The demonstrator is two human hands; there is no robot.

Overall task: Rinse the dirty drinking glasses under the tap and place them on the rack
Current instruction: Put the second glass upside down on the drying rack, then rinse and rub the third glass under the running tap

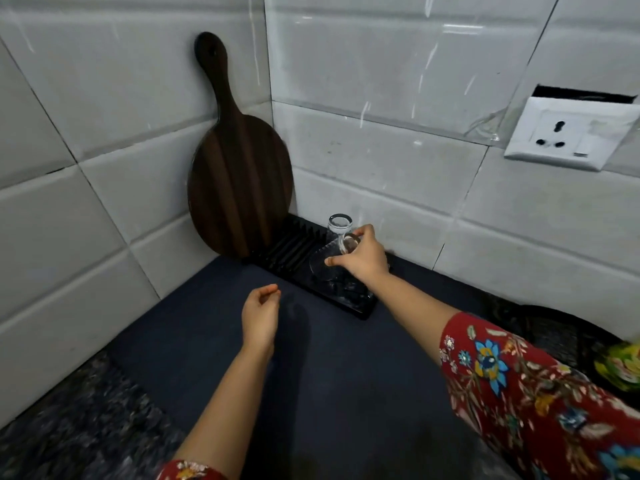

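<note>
Clear glass sits between the curled fingers (360, 233) and thumb of the right hand (365, 261), which wrap one end of a drinking glass (325, 263) and hold it tilted, its other end pointing down and to the left. It is over the near part of the black ribbed rack (287, 249) (whether it touches the rack I cannot tell). Just beyond the fingertips a second glass (340, 224) stands on the rack by the tiled wall (381, 188). Left of the grip and nearer the person, the left hand (261, 317) hovers with its fingers (272, 292) loosely curled, holding nothing, above a dark blue mat (346, 382). Farther left of the rack, a dark wooden paddle board (239, 174) leans in the corner. Well to the right, a white wall socket (568, 133) is set in the tiles. A red floral sleeve (519, 393) covers the right forearm.
</note>
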